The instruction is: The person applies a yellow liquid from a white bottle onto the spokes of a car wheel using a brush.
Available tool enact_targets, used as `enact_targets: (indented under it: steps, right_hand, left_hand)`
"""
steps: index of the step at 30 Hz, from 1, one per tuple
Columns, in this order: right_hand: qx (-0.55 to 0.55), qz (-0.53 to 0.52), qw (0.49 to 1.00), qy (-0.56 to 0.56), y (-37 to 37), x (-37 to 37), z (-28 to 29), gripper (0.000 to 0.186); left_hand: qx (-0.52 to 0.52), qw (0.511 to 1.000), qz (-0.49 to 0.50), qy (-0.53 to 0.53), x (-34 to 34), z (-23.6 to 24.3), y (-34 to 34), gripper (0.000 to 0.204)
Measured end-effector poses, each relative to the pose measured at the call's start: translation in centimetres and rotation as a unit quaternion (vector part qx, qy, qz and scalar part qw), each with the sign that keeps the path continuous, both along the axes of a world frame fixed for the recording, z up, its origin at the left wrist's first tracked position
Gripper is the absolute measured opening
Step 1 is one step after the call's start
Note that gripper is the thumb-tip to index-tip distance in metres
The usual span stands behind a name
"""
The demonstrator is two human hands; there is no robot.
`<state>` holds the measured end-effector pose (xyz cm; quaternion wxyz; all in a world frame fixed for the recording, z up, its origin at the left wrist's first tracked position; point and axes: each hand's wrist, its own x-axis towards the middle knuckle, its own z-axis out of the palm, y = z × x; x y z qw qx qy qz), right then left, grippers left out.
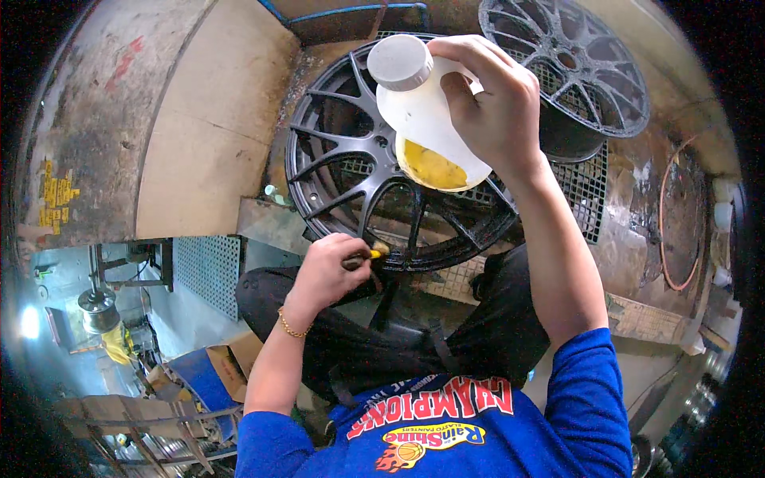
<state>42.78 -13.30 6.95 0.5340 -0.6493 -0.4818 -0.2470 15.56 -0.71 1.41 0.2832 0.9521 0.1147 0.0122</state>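
Observation:
A dark multi-spoke wheel rim (pixel 311 143) lies face up in front of me. My left hand (pixel 323 275) is closed round a small brush (pixel 358 258) with a dark and yellow handle, its head at the rim's near lower edge. My right hand (pixel 498 107) grips a white plastic jug (pixel 422 115) by its upper part, beside its round cap (pixel 398 60), over the rim's upper right. The jug has a cut-open side showing yellow contents (pixel 430 166), which look liquid. The brush's tip is small and partly hard to make out.
A second, grey wheel (pixel 566 24) rests on a metal grate (pixel 586 207) at upper right. An orange hose (pixel 663 239) loops at the right. A stained board (pixel 191 135) is at upper left. Cardboard boxes (pixel 231 366) and a machine (pixel 100 307) are lower left. My bent legs are below the rim.

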Motion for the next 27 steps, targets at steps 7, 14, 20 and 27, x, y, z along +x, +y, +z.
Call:
enact_targets:
  steps: [7, 14, 20, 27]
  right_hand:
    - [0.005, 0.006, 1.0, 0.002, -0.2, 0.1, 0.0, 0.029]
    - [-0.008, 0.006, 1.0, -0.004, -0.4, 0.2, 0.0, 0.031]
    - [-0.029, -0.014, 0.999, 0.014, -0.2, -0.1, 0.4, 0.034]
    - [-0.033, -0.018, 0.999, 0.033, -0.7, 0.3, 0.2, 0.033]
  left_hand:
    - [-0.09, 0.995, 0.042, -0.008, 0.1, -1.2, 0.8, 0.014]
    - [-0.272, 0.945, 0.17, 0.064, -0.7, 0.1, -0.1, 0.014]
    - [-0.189, 0.924, 0.276, -0.184, 2.7, -5.5, -3.1, 0.012]
    - [-0.185, 0.934, 0.274, -0.136, 2.8, -4.2, -3.9, 0.012]
